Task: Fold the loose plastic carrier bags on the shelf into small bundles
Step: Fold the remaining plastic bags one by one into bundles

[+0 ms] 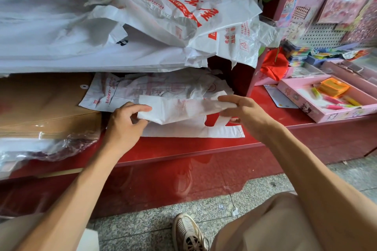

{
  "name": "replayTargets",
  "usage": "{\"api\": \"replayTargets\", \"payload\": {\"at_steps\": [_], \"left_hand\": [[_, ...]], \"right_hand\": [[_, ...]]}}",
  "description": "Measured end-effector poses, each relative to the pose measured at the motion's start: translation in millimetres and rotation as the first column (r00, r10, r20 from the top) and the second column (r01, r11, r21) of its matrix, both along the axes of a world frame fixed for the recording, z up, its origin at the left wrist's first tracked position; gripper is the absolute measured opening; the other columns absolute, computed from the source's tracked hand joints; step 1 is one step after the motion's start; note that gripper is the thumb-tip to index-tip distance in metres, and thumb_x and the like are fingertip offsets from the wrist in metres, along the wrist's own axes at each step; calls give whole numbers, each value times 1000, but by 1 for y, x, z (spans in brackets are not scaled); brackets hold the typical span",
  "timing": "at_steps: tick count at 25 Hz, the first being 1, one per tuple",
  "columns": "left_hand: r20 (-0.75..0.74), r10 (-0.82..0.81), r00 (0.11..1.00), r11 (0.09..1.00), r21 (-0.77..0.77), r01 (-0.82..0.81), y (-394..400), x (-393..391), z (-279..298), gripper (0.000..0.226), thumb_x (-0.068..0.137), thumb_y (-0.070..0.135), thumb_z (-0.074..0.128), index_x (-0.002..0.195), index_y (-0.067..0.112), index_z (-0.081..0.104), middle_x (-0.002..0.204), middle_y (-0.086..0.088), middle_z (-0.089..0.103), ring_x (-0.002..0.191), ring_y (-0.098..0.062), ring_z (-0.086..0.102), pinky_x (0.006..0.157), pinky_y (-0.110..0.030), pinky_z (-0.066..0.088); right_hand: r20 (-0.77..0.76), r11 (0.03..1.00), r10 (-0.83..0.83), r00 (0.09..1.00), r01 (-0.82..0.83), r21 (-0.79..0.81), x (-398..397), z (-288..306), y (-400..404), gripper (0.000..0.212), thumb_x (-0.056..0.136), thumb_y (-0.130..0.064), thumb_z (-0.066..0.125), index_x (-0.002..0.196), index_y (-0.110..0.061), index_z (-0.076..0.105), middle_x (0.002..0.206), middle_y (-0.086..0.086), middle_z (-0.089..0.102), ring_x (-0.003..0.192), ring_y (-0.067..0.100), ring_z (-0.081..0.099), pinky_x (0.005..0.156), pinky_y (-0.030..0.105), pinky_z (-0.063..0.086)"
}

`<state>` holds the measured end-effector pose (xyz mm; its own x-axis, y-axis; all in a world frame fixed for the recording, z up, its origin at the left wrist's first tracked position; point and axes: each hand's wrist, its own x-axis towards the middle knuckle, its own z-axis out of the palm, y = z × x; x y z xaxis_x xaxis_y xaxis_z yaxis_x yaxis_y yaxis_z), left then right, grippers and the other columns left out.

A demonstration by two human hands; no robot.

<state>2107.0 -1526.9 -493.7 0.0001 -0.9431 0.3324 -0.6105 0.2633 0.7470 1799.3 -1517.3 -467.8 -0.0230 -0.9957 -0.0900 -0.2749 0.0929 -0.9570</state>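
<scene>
A thin white plastic carrier bag with faded red print [183, 108] hangs stretched between the left hand [124, 122] and right hand [242, 112], each pinching an end above the red shelf [183, 146]. It looks featherlight, limp and slippery; best gripped at the folded edges.

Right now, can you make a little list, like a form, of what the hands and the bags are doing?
left hand: pinches the left end of the white bag
right hand: holds the right end of the same bag
white bag: partly folded, lifted just above the red shelf
bag pile: loose white bags with red print, on the shelf above
pink tray: to the right, holds small colourful items
</scene>
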Motion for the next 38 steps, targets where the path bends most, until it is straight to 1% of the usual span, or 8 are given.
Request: {"api": "replayTargets", "payload": {"at_steps": [4,9,13,17,21,27,32,38], "left_hand": [[-28,-26,999,1000,14,26,-4,8,5,18,85,16,73,82,33,69,98,15,59,88,4,55,76,-11,38],[-473,45,880,947,299,113,-3,10,6,9,90,10,67,85,15,71,73,9,72,66,1,65,55,-14,46],[-569,295,767,907,419,-39,-13,13,-8,10,88,9,70,97,13,72,98,-6,74,86,-17,70,76,-27,56],[-514,352,782,890,443,-109,-8,-4,-12,27,87,3,67,111,13,60,93,-4,64,54,-11,63,42,-17,47],[-374,-25,927,884,426,195,13,-22,-11,47,78,-2,69,116,24,64,98,1,72,75,-12,68,62,-23,56],[74,-304,950,905,334,263,25,-33,-16,22,83,17,74,87,39,71,66,25,65,64,6,61,57,-12,43],[107,-203,973,948,269,168,23,-32,-20,13,80,33,78,73,36,68,70,16,59,64,-1,53,54,-16,33],[232,-80,969,959,285,11,18,-38,-32,39,89,40,65,60,16,56,60,7,53,66,-19,54,64,-31,36]], "right_hand": [[-321,967,-156,934,78,-243,8,4,-2,17,81,-1,67,94,-9,74,85,-5,60,76,12,56,67,25,46],[76,987,-158,984,159,-1,13,-1,-9,9,88,-14,64,90,-10,72,87,11,71,81,29,66,71,38,50],[122,963,-93,988,58,262,21,-12,-8,18,100,-19,52,118,-15,52,102,13,69,79,28,66,67,42,57],[-231,986,-122,965,143,80,28,-21,-12,45,93,-15,56,137,-17,45,104,5,63,79,19,62,69,41,58],[-412,977,126,903,-184,-104,43,-21,-3,46,87,-30,71,129,-24,54,118,-4,62,99,13,63,74,25,49],[-867,853,303,395,-518,62,81,-37,20,66,79,-39,71,138,-28,44,136,-5,50,119,19,45,98,38,41],[-681,918,230,695,-388,-86,82,-28,15,17,88,-14,56,97,-14,70,78,1,64,71,20,58,60,30,46],[-556,984,105,825,-167,-61,72,-38,-2,26,92,-21,60,81,2,60,64,4,52,57,18,47,51,29,34]]}}
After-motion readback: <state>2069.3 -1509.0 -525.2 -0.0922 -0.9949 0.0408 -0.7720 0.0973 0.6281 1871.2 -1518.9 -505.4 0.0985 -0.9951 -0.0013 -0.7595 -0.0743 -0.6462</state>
